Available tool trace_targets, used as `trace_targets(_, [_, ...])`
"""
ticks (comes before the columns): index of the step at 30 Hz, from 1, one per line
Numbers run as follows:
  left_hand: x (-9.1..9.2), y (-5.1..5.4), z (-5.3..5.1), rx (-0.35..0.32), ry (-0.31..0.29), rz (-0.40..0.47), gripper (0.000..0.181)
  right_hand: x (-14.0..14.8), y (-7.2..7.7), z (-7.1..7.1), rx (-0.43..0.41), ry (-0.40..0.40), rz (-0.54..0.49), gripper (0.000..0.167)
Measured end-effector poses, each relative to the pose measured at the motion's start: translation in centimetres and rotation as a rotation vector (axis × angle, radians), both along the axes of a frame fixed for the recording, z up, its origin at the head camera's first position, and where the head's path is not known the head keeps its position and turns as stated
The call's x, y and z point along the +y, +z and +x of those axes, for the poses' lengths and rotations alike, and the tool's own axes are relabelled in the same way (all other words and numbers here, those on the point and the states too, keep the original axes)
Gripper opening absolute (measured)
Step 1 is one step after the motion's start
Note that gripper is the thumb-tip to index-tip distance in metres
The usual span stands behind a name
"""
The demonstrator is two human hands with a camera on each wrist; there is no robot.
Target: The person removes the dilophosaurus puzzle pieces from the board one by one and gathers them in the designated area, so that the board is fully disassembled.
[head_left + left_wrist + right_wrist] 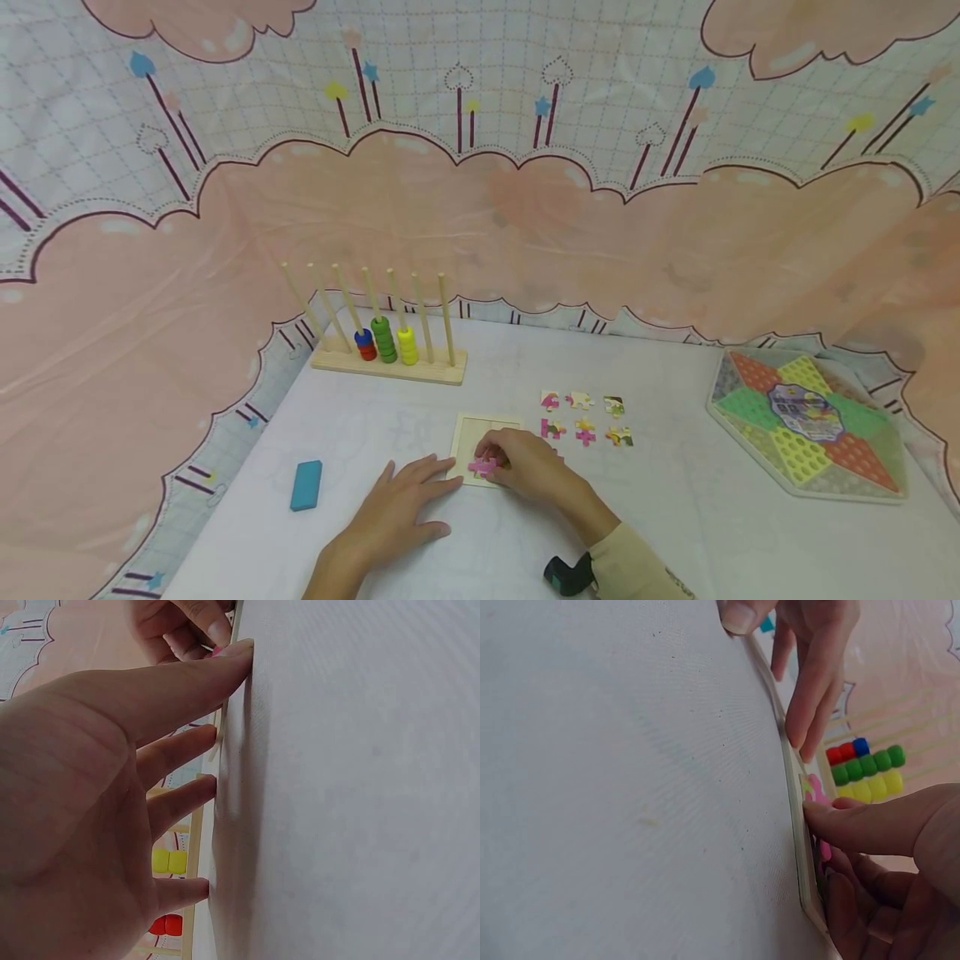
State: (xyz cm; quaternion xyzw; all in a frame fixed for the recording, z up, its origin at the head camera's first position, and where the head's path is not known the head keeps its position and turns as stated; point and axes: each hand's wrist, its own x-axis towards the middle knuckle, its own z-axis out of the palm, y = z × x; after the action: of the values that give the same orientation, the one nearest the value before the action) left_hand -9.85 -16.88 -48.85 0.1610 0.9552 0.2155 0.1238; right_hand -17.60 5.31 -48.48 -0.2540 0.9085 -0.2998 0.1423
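A pink jigsaw puzzle piece is over the near part of a shallow wooden puzzle tray. My right hand pinches this piece between thumb and fingers, low at the tray; the right wrist view shows the pink piece beside the thumb. On the tray's left edge rest the fingertips of my left hand, its fingers spread and fairly straight. In the left wrist view that hand holds nothing. The right hand hides part of the tray.
Several loose puzzle pieces lie in rows right of the tray. Behind stands a wooden peg rack with coloured beads. A blue block lies at left, an octagonal patterned box at right. A black object is near the right sleeve.
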Motion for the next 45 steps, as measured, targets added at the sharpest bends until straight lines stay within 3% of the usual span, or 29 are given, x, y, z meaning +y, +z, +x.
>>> trace_targets(15, [0.0, 0.1, 0.0, 0.008, -0.004, 0.000, 0.059, 0.2, -0.3, 0.0, 0.026, -0.022, -0.030, 0.021])
trace_targets(25, [0.1, 0.2, 0.1, 0.011, -0.002, -0.001, 0.060, 0.8, -0.8, -0.5, -0.092, -0.024, -0.217, 0.008])
trace_targets(37, [0.2, 0.0, 0.1, 0.018, 0.004, -0.012, 0.059, 1.5, 0.9, -0.5, -0.231, -0.083, -0.287, 0.015])
trace_targets(45, [0.2, 0.1, 0.2, 0.020, 0.008, -0.016, 0.059, 3.2, 2.1, -0.8, -0.202, -0.144, -0.331, 0.027])
